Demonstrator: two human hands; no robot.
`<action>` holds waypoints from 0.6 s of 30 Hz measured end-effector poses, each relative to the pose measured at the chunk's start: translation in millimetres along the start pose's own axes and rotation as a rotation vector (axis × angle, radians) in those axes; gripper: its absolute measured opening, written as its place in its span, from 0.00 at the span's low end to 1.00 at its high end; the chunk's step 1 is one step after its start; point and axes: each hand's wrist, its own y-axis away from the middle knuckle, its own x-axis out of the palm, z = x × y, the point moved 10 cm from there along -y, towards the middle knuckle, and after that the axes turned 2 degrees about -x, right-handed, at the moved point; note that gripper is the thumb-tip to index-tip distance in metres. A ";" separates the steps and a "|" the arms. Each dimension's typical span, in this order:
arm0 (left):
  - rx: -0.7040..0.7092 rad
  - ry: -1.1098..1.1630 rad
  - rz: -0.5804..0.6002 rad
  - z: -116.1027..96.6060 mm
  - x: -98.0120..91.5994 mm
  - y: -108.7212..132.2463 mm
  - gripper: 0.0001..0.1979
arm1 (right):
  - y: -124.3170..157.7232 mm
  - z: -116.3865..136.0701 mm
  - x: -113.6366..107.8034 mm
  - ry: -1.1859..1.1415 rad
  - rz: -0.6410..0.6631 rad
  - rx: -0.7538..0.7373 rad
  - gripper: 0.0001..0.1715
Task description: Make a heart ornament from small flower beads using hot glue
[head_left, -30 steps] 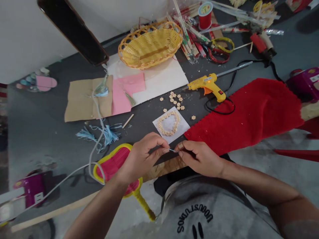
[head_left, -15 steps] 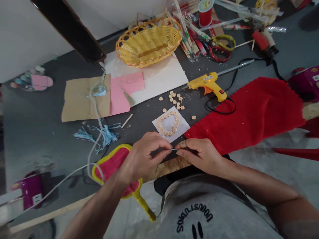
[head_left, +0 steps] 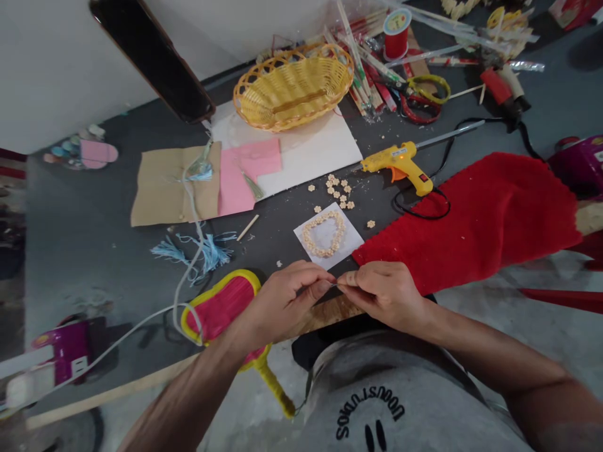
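Observation:
My left hand (head_left: 298,294) and my right hand (head_left: 379,290) meet at the table's front edge, fingertips pinched close together. Between them a short stretch of thin, pale thread (head_left: 335,284) shows; the rest is hidden by the fingers. Just beyond my hands lies a white paper square (head_left: 354,241) bearing a heart-shaped ring of small cream flower beads (head_left: 308,242). Several loose flower beads (head_left: 336,194) are scattered behind it. Under my left forearm is a pink paddle-shaped piece with a yellow border (head_left: 221,312), its wrapped handle sticking out past the edge.
A yellow glue gun (head_left: 393,160) with its cord lies beyond the red felt (head_left: 490,213) on the right. Light-blue tassels (head_left: 214,253) and a white cable (head_left: 177,295) are at left. Farther back are a wicker basket (head_left: 292,94), scissors (head_left: 419,100) and a phone (head_left: 155,59).
My fingertips have drawn closer together, so less of the thread shows between them. The whole view has shifted slightly; the things on the table lie as before.

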 end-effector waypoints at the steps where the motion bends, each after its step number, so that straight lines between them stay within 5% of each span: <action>1: 0.000 -0.006 0.005 -0.8 0.5 -0.6 0.13 | 0.3 0.4 0.6 0.012 0.002 -0.006 0.07; 11: -0.017 -0.022 -0.087 4.8 -14.4 -8.4 0.06 | 0.1 -13.2 6.9 -0.056 0.036 0.112 0.06; 18: 0.202 -0.275 -0.175 -3.6 -37.2 -33.5 0.07 | -1.2 -20.4 11.6 0.157 0.094 0.074 0.10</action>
